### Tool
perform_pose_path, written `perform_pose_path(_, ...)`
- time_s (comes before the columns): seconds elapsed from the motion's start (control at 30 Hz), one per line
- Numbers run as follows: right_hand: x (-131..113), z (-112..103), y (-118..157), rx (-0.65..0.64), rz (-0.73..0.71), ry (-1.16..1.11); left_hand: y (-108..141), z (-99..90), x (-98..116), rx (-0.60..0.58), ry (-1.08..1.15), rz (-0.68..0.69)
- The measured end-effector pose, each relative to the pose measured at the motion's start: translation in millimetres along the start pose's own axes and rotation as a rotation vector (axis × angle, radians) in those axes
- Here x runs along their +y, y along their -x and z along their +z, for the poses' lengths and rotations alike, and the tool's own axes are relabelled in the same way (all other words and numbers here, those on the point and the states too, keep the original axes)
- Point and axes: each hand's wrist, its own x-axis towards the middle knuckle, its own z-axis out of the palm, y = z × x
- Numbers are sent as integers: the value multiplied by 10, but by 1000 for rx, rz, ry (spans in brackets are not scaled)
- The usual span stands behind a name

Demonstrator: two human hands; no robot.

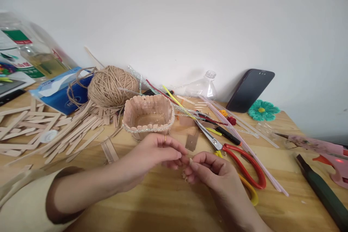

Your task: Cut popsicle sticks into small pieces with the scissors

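Note:
My left hand (163, 152) reaches across in front of the basket, fingers loosely stretched out and fingertips close to my right hand. I see nothing held in it, though its lower fingers are partly hidden. My right hand (217, 174) is closed in a pinch on a small pale piece (191, 160), too small to name surely. More pale bits show below its fingertips. Just behind my hands stands a small basket of wooden craft sticks (148, 130), with silvery tinsel trim around its outside. Right of my hands lie red-handled scissors (214, 142), their blades pointing away.
Loose craft sticks (81, 130) cover the left, before a twine ball (112, 87) and a blue packet (67, 96). Pipe cleaners (185, 108) lie behind the scissors. A phone (250, 90) leans on the wall beside a teal flower (263, 110). A pink glue gun (337, 163) lies right.

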Motion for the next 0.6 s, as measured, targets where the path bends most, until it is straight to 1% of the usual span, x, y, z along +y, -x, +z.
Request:
perform_pose_path(0.1, 11, -4, 5, 29, -40, 78, 18, 9, 1, 4, 45, 5)
perform_pose_path(0.17, 14, -12, 8, 54, -69, 162, 21, 3, 5, -4, 3, 15)
perform_pose_path(0.23, 5, -29, 4, 70, -93, 236, 16, -23, 10, 0, -196, 85)
perform_pose_path(0.33, -26, -66, -11, 84, -120, 297, 10, -96, 9, 9, -710, 272)
perform_pose_path(0.4, -46, -91, -19, 73, -130, 313, 13, -149, -6, -23, -1001, 387)
perform_pose_path(0.47, -55, -111, -21, 63, -126, 317, 15, -189, -32, -59, -1186, 464)
perform_pose_path(0.6, -35, -135, -16, 23, -95, 352, -4, -209, -98, -98, -1374, 539)
